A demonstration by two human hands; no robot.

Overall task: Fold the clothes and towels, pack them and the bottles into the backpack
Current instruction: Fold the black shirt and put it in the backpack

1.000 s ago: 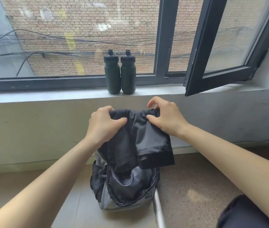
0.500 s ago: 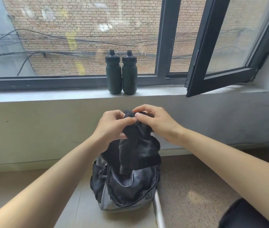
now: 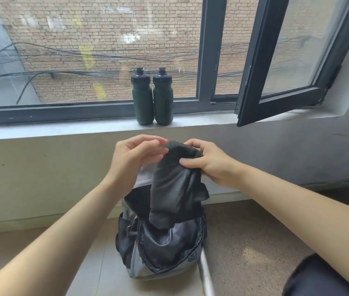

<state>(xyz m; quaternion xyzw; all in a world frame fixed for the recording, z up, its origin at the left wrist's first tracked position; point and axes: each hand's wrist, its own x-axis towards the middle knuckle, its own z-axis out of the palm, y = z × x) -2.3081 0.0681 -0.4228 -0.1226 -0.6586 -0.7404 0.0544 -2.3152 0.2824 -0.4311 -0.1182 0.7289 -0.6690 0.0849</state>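
- Now pinching black garment (image 3: 175, 189) at its top with right hand (image 3: 210, 165).
- Letting go with left hand (image 3: 135, 159), fingers relaxing open beside cloth.
- Dangling it, bunched narrower than a second ago, just above open backpack (image 3: 165, 259).
- Probably readying to lower it in; leaving bottles (image 3: 152, 99) on windowsill (image 3: 62, 130).

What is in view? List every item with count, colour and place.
bottles: 2, dark green, upright side by side on the windowsill
backpack: 1, black and grey, open on the floor under the windowsill
garment: 1, black, hanging over the backpack
window sash: 1, black frame, swung open at right
tube: 1, white, on the floor right of backpack
left hand: 1, at the garment's top, fingers loosely curled
right hand: 1, gripping the garment's top
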